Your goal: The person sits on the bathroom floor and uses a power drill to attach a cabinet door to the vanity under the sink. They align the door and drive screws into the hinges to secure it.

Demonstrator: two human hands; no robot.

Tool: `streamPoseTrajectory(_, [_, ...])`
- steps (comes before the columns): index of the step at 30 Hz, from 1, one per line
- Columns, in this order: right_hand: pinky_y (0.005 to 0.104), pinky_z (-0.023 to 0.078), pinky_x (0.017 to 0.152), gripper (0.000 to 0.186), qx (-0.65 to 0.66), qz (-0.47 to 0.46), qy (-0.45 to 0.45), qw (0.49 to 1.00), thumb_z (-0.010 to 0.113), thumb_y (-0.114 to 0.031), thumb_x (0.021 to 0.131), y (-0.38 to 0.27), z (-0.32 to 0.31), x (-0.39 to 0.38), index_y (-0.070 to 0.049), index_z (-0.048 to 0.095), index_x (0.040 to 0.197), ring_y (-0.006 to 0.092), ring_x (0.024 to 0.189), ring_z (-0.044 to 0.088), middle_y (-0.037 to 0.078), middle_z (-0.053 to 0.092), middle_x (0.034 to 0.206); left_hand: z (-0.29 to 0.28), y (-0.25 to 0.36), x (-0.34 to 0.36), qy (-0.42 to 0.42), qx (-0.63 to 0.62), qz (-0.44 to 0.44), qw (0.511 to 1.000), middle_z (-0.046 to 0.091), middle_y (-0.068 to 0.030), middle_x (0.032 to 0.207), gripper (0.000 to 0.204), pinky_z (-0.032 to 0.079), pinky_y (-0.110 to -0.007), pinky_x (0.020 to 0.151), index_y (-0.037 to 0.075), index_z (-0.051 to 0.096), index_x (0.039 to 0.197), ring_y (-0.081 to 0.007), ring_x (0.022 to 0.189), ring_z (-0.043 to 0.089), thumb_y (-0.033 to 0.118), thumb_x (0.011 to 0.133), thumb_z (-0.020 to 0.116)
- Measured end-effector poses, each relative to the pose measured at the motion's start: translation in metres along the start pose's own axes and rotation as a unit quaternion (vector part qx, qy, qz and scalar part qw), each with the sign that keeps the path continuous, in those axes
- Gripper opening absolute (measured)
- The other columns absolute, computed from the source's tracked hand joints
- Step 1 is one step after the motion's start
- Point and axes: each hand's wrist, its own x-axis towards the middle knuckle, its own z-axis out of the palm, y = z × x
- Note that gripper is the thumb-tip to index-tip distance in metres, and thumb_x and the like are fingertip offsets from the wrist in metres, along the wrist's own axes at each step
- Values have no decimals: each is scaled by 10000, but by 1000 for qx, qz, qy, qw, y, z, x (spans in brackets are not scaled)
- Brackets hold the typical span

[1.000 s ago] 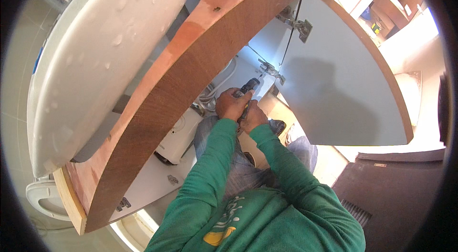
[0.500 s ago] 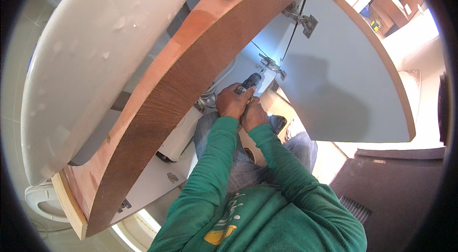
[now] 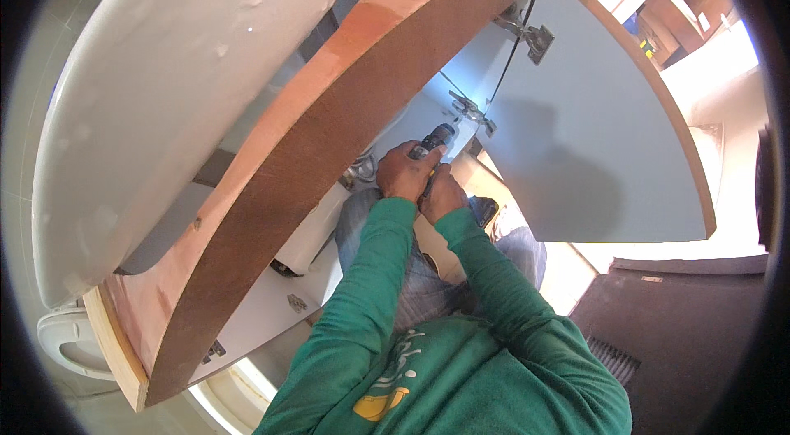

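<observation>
A black cordless drill [image 3: 437, 137] is held inside the open cabinet, its front end pointing up and right at a metal hinge [image 3: 471, 109]. My left hand [image 3: 401, 172] is closed round the drill's body behind the chuck. My right hand [image 3: 443, 193] wraps the handle, and the drill's battery base [image 3: 482, 211] shows beside my right wrist. A bright light falls on the white panel around the hinge. Whether the bit touches a screw is too small to tell. The hinge sits at the edge of the white cabinet door [image 3: 609, 139], which stands open to the right.
A second hinge [image 3: 539, 42] joins the door farther up. A curved brown wooden counter edge [image 3: 280, 204] runs diagonally at my left, below a white basin [image 3: 164, 106]. Hoses [image 3: 362, 167] lie inside the cabinet. A dark brown panel [image 3: 666, 336] lies at lower right.
The view has shifted slightly. Both hands keep their hold on the drill, which stays close to the same hinge.
</observation>
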Motion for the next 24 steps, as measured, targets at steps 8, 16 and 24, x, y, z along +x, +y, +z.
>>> streamPoseTrajectory(8, [514, 568, 810, 627, 34, -23, 8, 999, 789, -221, 755, 8, -2, 1, 90, 430, 1165, 482, 926, 693, 316, 675, 963, 19, -28, 16, 69, -160, -34, 984, 746, -234, 1041, 738, 562, -405, 866, -62, 712, 1175, -344, 956, 729, 522, 743, 847])
streamPoseTrajectory(16, [506, 576, 782, 616, 42, -26, -4, 999, 779, -233, 748, 15, -2, 4, 83, 431, 1146, 488, 903, 697, 319, 678, 942, 15, -15, 5, -1, -31, -3, 1000, 745, -227, 1042, 667, 556, -393, 843, -40, 735, 1146, -320, 926, 726, 492, 756, 836])
streamPoseTrajectory(24, [515, 575, 767, 614, 77, -59, 31, 995, 785, -233, 753, 19, 2, 2, 75, 432, 1150, 486, 890, 700, 316, 677, 959, 11, -17, 11, -36, -71, 15, 997, 754, -232, 968, 656, 554, -398, 817, -54, 746, 1110, -328, 879, 726, 491, 754, 829])
